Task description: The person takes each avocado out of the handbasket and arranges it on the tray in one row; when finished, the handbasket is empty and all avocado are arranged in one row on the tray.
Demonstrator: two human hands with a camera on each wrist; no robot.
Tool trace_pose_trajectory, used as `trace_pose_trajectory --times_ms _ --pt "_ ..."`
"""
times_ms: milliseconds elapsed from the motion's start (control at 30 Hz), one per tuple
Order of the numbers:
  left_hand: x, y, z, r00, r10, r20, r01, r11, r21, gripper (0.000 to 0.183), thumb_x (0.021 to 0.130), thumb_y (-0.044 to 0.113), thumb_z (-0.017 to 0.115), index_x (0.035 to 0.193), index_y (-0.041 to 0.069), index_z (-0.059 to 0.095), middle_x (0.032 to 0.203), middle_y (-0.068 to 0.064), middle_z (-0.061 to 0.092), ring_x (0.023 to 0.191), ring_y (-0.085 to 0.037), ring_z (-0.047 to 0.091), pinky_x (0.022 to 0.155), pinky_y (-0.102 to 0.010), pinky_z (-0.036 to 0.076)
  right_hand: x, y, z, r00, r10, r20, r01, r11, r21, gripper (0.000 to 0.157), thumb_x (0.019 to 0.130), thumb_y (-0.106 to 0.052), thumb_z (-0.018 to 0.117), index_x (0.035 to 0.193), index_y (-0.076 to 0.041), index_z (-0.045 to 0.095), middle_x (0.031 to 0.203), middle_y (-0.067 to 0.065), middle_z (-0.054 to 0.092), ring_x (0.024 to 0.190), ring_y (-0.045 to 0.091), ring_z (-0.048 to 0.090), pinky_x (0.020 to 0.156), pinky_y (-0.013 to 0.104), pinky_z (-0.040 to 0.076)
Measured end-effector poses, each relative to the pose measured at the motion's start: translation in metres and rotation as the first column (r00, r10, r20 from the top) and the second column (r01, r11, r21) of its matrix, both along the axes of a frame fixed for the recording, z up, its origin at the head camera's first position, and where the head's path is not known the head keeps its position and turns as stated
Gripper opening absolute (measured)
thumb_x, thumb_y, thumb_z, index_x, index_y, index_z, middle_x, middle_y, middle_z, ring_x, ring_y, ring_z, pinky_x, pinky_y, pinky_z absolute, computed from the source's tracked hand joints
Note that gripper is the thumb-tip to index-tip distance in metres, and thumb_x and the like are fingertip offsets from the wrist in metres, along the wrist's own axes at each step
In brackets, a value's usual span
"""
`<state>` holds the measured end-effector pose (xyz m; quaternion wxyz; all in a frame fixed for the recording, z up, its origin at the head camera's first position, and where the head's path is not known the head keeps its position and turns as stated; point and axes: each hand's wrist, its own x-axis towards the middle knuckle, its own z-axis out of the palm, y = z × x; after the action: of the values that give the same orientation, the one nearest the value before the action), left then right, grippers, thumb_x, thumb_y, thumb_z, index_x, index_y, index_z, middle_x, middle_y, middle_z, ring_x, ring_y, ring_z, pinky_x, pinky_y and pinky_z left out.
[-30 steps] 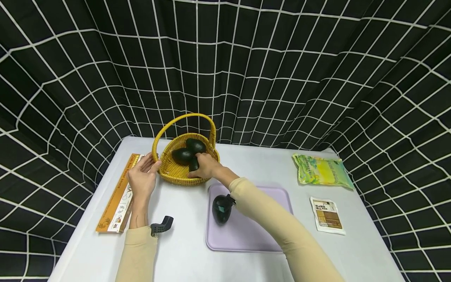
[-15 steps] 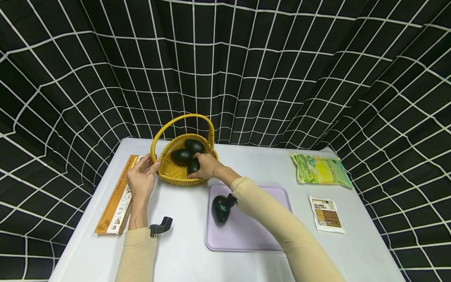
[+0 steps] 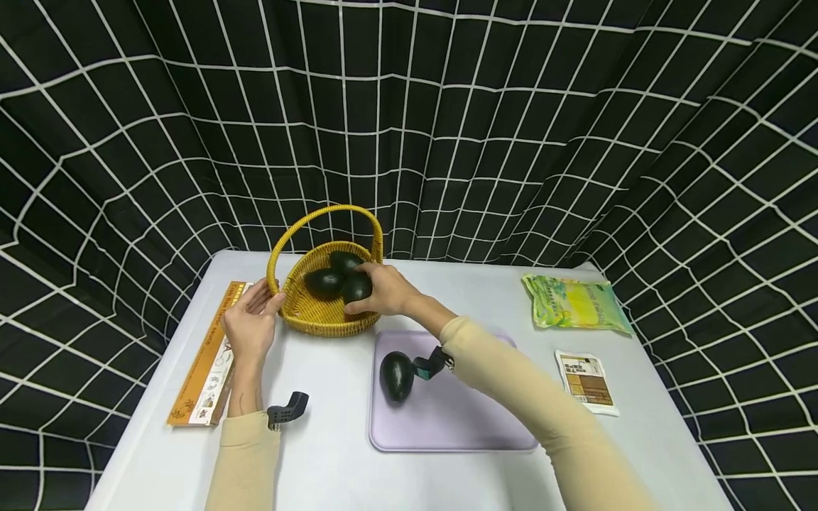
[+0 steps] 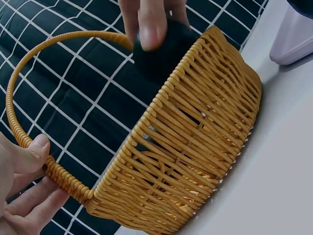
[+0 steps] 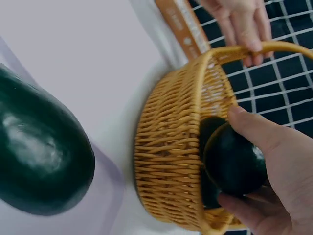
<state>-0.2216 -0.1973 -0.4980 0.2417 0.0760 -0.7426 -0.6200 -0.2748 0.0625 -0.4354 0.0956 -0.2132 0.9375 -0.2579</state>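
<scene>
In the head view a yellow wicker basket (image 3: 329,328) with a tall hoop handle stands at the back left of the table. My left hand (image 3: 251,328) pinches the left foot of that handle between thumb and fingers. My right hand (image 3: 390,291) grips a dark green avocado (image 3: 356,288) at the basket's right side; the right wrist view shows this avocado (image 5: 235,159) at the basket's mouth. Behind it in the basket lie two more avocados, one at left (image 3: 324,283) and one at the back (image 3: 345,260). Another avocado (image 3: 397,377) lies on a lilac tray (image 3: 460,433).
Left of my left forearm lies a long orange and white box (image 3: 204,369). On the right side of the table are a green and yellow packet (image 3: 575,303) and a small white and brown sachet (image 3: 586,382). A black gridded cloth (image 3: 409,128) surrounds the table.
My right hand has risen a little with the avocado, which now shows more fully. The right wrist has shifted right. My left hand keeps its hold on the handle.
</scene>
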Motion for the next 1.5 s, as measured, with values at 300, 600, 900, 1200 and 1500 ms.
trace_pose_trajectory --times_ms 300,600,900,1200,1500 --pt "0.000 -0.002 -0.003 1.000 -0.008 0.003 0.009 1.000 -0.006 0.042 0.090 0.012 0.084 0.129 0.004 0.073 0.124 -0.018 0.075 0.112 -0.026 0.074 0.098 -0.021 0.061 0.035 0.049 0.021 0.999 0.009 -0.051 -0.016 0.992 -0.122 0.086 0.077 -0.044 0.094 0.145 -0.006 0.058 0.135 0.010 0.068 0.122 0.028 0.067 0.098 0.037 0.063" --pt "0.002 0.001 -0.003 0.999 -0.003 0.033 0.004 0.999 -0.047 0.041 0.091 0.009 0.082 0.131 0.001 0.071 0.125 -0.019 0.074 0.116 -0.035 0.072 0.097 -0.017 0.060 0.085 0.105 0.003 0.995 -0.096 -0.008 0.094 0.983 -0.160 0.090 0.073 -0.040 0.096 0.147 -0.006 0.057 0.139 0.013 0.067 0.118 0.034 0.070 0.096 0.045 0.065" --pt "0.002 0.003 -0.003 1.000 0.000 0.028 0.001 0.999 -0.048 0.041 0.092 0.008 0.081 0.131 0.001 0.071 0.125 -0.019 0.074 0.115 -0.032 0.073 0.097 -0.016 0.060 0.136 0.148 -0.019 0.986 -0.154 0.059 0.163 0.968 -0.192 0.091 0.069 -0.043 0.098 0.145 -0.012 0.059 0.134 0.015 0.069 0.104 0.033 0.075 0.090 0.052 0.066" --pt "0.002 0.001 0.002 1.000 0.002 0.001 -0.002 1.000 -0.023 0.041 0.091 0.010 0.083 0.129 0.002 0.073 0.124 -0.018 0.075 0.114 -0.031 0.073 0.098 -0.019 0.061 0.158 0.162 -0.032 0.991 -0.132 0.026 0.135 0.974 -0.182 0.090 0.069 -0.041 0.099 0.144 -0.010 0.060 0.139 0.010 0.068 0.118 0.030 0.070 0.092 0.037 0.067" --pt "0.002 0.001 -0.001 1.000 -0.002 -0.028 0.002 1.000 -0.006 0.041 0.090 0.011 0.084 0.129 0.002 0.073 0.123 -0.019 0.075 0.104 -0.005 0.072 0.096 -0.015 0.060 0.163 0.158 -0.049 0.992 -0.120 0.035 0.124 0.977 -0.175 0.090 0.069 -0.037 0.099 0.144 -0.008 0.058 0.138 0.010 0.068 0.119 0.030 0.069 0.094 0.037 0.066"
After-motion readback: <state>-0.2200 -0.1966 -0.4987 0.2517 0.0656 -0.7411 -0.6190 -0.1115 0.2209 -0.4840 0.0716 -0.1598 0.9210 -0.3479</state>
